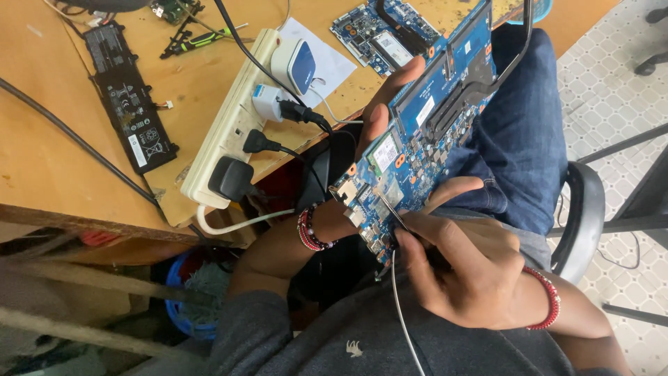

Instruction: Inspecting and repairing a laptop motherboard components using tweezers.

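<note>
**Blue laptop board held over the lap, thin tool on its lower corner**

So the blue circuit board (424, 132) isn't on the tabletop at all, it's held up tilted over the person's lap, just off the tabletop's near edge. The left hand (379, 115) comes up from behind and grips it, fingers curled over the far edge, thumb side pressed to the back. The right hand (463, 268) is pinched tight around a thin probe-like tool (393, 216), its tip touching the board's lower corner near the metal ports. A thin grey wire (402, 313) hangs down from that hand. Both wrists have red bead bracelets.

Surface is a worn orange-brown wooden tabletop (42, 160), scuffed and speckled toward the far edge. Along its near edge lies a long cream power strip (223, 132) with black plugs and a white-and-blue adapter (296, 66) stuck in it. Left of that, a flat black battery pack (129, 104) with white rectangular labels and a row of small symbols. At the far edge there's a second blue board (379, 31) next to a white sheet of paper (327, 59), plus a green-handled tool (202, 38).

Room-wise: pale patterned tile floor (605, 63) on the right, a black chair arm (584, 223) beside the jeans, and a blue basket (184, 299) under the tabletop.
</note>
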